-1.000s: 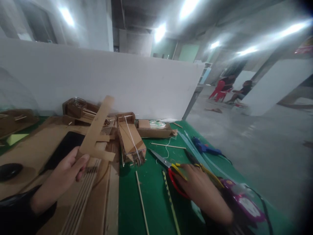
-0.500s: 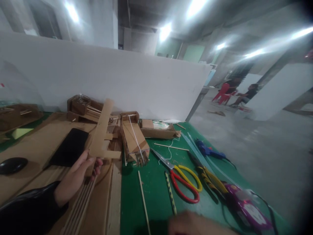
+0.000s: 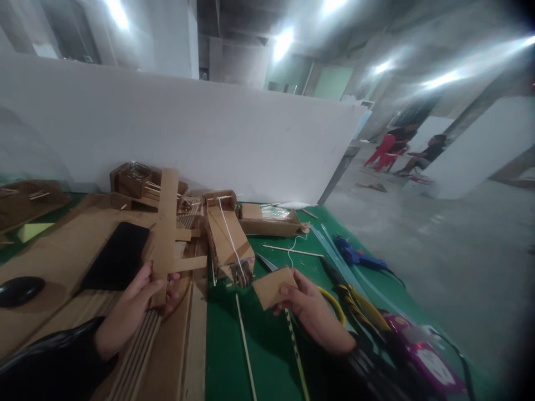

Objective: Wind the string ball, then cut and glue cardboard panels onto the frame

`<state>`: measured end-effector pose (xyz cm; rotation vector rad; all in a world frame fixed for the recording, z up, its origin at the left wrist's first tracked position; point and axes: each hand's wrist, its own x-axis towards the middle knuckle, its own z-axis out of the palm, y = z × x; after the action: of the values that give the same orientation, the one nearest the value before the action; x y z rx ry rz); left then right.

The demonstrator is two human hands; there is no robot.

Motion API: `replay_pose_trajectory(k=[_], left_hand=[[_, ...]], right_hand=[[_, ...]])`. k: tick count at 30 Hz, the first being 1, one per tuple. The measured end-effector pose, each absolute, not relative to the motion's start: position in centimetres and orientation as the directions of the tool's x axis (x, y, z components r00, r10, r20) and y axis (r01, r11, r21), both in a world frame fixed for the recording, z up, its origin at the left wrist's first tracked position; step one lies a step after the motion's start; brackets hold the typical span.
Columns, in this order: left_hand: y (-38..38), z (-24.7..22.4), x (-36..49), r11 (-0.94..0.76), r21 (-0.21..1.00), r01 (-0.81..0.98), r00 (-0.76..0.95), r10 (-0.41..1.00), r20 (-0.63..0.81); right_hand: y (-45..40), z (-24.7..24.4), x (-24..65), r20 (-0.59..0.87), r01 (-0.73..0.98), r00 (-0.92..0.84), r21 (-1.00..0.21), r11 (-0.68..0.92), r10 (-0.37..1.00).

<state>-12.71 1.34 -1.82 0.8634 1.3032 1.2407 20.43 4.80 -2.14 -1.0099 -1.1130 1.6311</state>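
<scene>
My left hand [image 3: 144, 295] is closed on the lower end of a long cardboard strip [image 3: 166, 217], held upright above the stacked cardboard, with a short arm of cardboard jutting right from near its foot. Between thumb and fingers, my right hand [image 3: 313, 312] pinches a small rectangular piece of cardboard [image 3: 270, 287] above the green table. Behind that piece and hand, the scissors [image 3: 264, 262] are mostly covered; a blade tip and part of the yellow handle [image 3: 334, 306] show. A cardboard model with white string [image 3: 232, 234] lies between the hands, a little farther back.
A black phone-like slab [image 3: 119, 256] and a black mouse [image 3: 20, 291] rest on cardboard at left. To the right lie pliers [image 3: 363, 306], a blue glue gun [image 3: 359, 256] and a purple device [image 3: 422, 356]. A white panel [image 3: 188, 128] stands behind. Two people sit far off.
My right hand has come up from the bottom edge and now shows a small cardboard piece in its grip. The strip in my left hand has turned more upright.
</scene>
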Motion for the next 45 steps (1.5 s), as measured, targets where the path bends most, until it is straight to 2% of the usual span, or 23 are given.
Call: replay_pose_trajectory(k=[5,15,20,33,45], left_hand=[[1.5,-2.1,-13.0,0.178,0.981,-0.079,-0.168,0.967,-0.189],[1.5,-2.5,-13.1,0.114,0.99,0.087,-0.16,0.982,-0.099],[1.3,-2.8,-13.1,0.083,0.991,0.101,-0.1,0.992,-0.072],[1.0,-4.3,-13.4,0.019,0.997,0.074,-0.067,0.998,-0.014],[1.0,-4.7,-13.3,0.029,0.998,0.047,-0.052,0.998,-0.026]], right_hand=[[4.5,-1.9,20.4,-0.227,-0.238,-0.207,-0.932,-0.274,0.952],[3.5,-2.4,21.2,-0.188,-0.047,-0.311,-0.976,-0.212,0.932],[3.4,-2.7,20.9,-0.215,-0.048,-0.342,-0.968,-0.245,0.915],[2.9,-2.1,20.3,-0.207,-0.027,-0.405,-0.971,-0.238,0.891],[3.0,-2.1,20.2,-0.238,-0.004,-0.387,-0.966,-0.26,0.891]])
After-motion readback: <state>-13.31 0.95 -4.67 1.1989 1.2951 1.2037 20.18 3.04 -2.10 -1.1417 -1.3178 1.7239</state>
